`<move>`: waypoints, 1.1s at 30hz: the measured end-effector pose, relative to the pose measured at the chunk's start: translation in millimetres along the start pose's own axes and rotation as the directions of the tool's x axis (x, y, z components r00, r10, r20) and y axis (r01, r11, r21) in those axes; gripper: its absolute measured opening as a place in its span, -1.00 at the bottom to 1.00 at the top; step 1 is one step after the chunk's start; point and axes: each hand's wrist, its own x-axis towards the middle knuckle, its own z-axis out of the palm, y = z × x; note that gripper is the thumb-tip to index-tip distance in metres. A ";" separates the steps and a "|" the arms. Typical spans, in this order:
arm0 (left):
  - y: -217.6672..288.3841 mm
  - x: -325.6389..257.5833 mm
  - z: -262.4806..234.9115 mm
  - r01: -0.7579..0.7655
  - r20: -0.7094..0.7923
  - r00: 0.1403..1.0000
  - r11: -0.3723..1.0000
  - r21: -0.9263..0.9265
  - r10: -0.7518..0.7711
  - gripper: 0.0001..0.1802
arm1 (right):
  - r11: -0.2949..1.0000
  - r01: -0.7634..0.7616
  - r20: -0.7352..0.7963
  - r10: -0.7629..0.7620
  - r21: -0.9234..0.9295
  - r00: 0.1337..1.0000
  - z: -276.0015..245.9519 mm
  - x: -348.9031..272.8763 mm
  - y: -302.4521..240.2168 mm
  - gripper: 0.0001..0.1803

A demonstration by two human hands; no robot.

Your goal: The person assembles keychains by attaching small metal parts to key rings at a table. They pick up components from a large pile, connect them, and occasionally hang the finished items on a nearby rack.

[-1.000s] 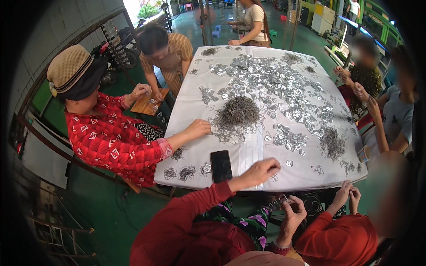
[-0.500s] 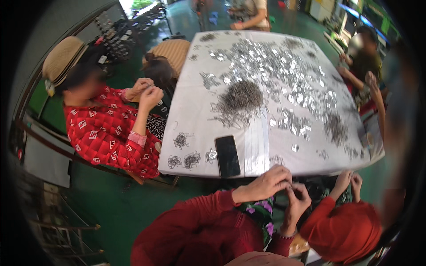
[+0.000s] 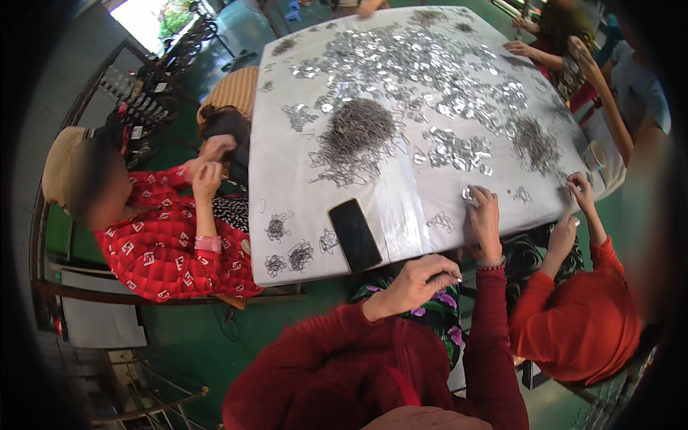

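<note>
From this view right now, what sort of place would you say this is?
Probably a workshop doing hand assembly, judging by the large covered table, the many small shiny metal pieces spread over it, and the heap of dark wire pieces.

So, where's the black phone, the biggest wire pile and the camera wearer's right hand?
Black phone [image 3: 355, 235]: head view, middle of its screen.
Biggest wire pile [image 3: 361, 126]: head view, its dense middle.
Right hand [image 3: 486, 221]: head view, back of the hand.

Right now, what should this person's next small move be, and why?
Probably close the right hand on the silver buckle: the hand is right at it, over the white table, while the left hand seems to pinch a small shiny piece.
</note>
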 end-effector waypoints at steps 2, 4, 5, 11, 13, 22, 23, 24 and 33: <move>1.2 -4.4 0.8 0.019 -0.004 1.000 1.000 -0.021 -0.019 -0.88 | 0.993 0.072 0.027 -0.070 -0.092 0.997 22.0 11.1 26.3 -0.79; 0.9 -7.8 1.8 -0.016 -0.020 1.000 0.999 -0.031 0.016 -0.88 | 0.997 -0.040 0.051 0.043 -0.064 0.998 27.8 15.1 34.6 -0.79; -0.2 -7.8 2.8 -0.008 -0.047 0.999 0.999 -0.036 0.006 -0.88 | 0.994 -0.106 0.026 0.107 -0.031 0.994 27.0 14.3 32.9 -0.77; -15.7 -11.5 3.9 0.083 -0.072 0.994 0.996 0.023 -0.081 -0.87 | 0.543 -0.535 0.277 0.487 0.647 0.829 -46.5 -15.1 -67.6 -0.76; -15.5 -9.1 3.3 0.091 -0.072 0.994 0.995 0.038 -0.088 -0.87 | 0.533 -0.605 0.334 0.521 0.591 0.785 -76.7 -32.6 -98.8 -0.79; -18.6 0.0 10.7 0.021 -0.090 0.996 0.992 0.125 -0.010 -0.85 | 0.765 -0.287 0.125 0.265 0.577 0.956 -111.4 -67.1 -135.6 -0.78; -21.3 -0.7 9.7 0.023 -0.074 0.997 0.990 0.142 -0.013 -0.84 | 0.726 -0.302 0.103 0.305 0.618 0.947 -107.2 -66.4 -139.5 -0.77; -24.6 -1.6 8.5 0.026 -0.058 0.998 0.987 0.160 -0.017 -0.84 | 0.689 -0.308 0.102 0.323 0.656 0.941 -104.2 -66.6 -137.9 -0.77; -99.8 69.2 -54.8 0.192 -0.162 0.975 0.943 0.271 -0.152 -0.69 | 0.344 -0.437 0.286 0.410 0.831 0.866 -97.5 -67.7 -122.8 -0.82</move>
